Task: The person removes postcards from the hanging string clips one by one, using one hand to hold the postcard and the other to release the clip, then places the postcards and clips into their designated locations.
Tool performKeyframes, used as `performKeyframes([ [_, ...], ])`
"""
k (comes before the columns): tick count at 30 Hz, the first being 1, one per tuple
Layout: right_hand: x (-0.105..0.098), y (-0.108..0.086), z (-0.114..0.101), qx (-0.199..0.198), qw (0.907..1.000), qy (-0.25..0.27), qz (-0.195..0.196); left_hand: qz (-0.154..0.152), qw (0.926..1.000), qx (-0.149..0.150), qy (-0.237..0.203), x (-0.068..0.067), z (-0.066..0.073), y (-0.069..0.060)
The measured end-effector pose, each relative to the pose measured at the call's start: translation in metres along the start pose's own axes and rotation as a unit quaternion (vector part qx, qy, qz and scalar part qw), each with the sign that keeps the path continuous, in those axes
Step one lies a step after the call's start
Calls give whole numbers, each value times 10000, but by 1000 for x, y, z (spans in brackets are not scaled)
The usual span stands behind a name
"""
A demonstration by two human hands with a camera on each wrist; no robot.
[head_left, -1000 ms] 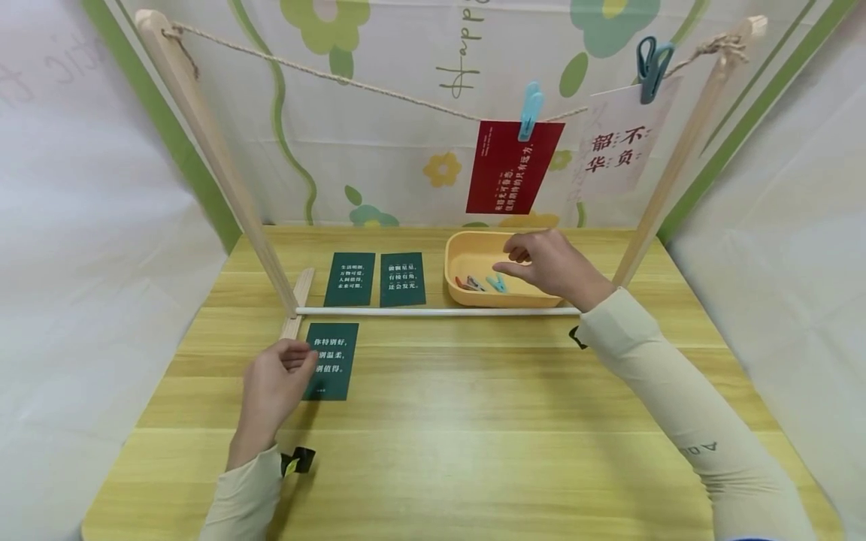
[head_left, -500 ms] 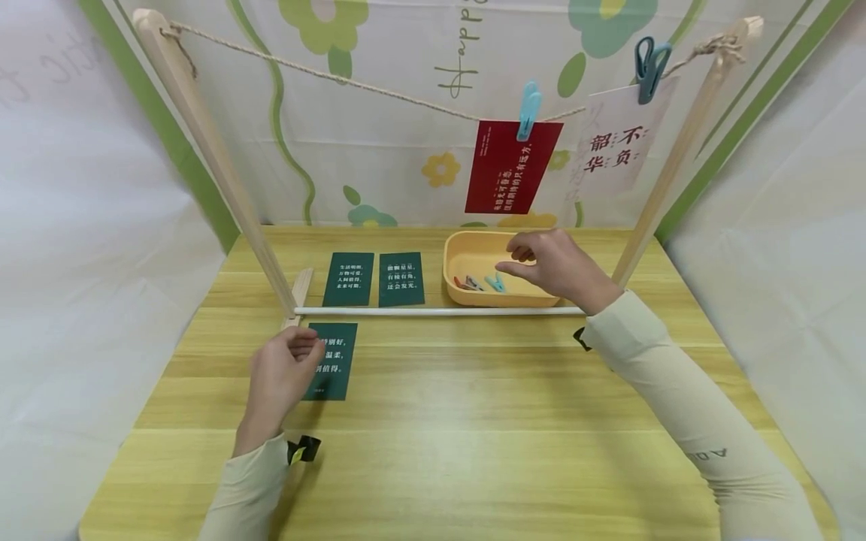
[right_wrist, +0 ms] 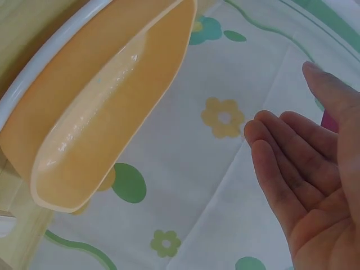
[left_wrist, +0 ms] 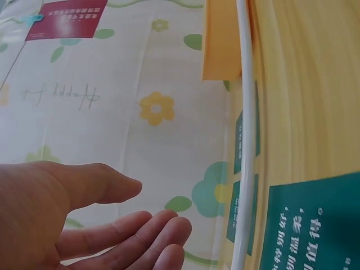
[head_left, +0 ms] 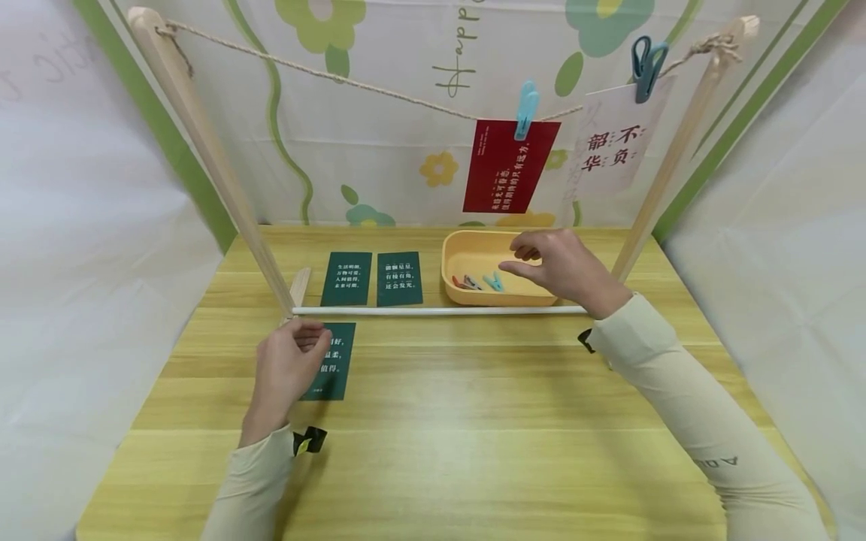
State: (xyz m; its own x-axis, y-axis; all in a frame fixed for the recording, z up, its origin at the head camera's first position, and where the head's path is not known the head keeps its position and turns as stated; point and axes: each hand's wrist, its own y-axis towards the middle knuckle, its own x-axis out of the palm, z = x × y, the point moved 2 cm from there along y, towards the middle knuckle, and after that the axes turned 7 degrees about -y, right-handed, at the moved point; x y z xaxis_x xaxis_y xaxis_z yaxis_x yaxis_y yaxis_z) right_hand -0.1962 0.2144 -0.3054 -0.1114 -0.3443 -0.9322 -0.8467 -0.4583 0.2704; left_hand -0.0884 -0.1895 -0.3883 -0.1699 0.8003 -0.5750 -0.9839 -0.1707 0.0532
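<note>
My left hand (head_left: 291, 364) hovers over the left part of a dark green card (head_left: 341, 376) printed with white characters. Its fingers are loosely bent, and in the left wrist view a gap shows between thumb and fingers with nothing in it. Over the right part of a yellow plastic basket (head_left: 444, 263) I hold my right hand (head_left: 568, 267), thumb and fingers apart and the palm (right_wrist: 315, 225) bare. Several small clothespins (head_left: 494, 282) lie in the basket. A light blue clothespin (head_left: 526, 109) fixes a red card (head_left: 507, 169) to the twine (head_left: 338, 77).
A dark teal clothespin (head_left: 647, 69) holds a pale card (head_left: 622, 143) near the right post (head_left: 683, 158). Two more green cards (head_left: 346, 278) lie behind the white crossbar (head_left: 433, 310). The left wooden post (head_left: 210, 154) rises beside my left hand.
My left hand has drifted slightly right and up, covering more of the near green card. The right hand has shifted a little right above the basket. The cards and clothespins stay put.
</note>
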Motion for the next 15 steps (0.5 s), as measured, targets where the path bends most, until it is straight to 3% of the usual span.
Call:
performKeyframes([
  [15,-12,-11,-5,-190,9996,-79,171,-36,9998,22,-196,10,18,6],
])
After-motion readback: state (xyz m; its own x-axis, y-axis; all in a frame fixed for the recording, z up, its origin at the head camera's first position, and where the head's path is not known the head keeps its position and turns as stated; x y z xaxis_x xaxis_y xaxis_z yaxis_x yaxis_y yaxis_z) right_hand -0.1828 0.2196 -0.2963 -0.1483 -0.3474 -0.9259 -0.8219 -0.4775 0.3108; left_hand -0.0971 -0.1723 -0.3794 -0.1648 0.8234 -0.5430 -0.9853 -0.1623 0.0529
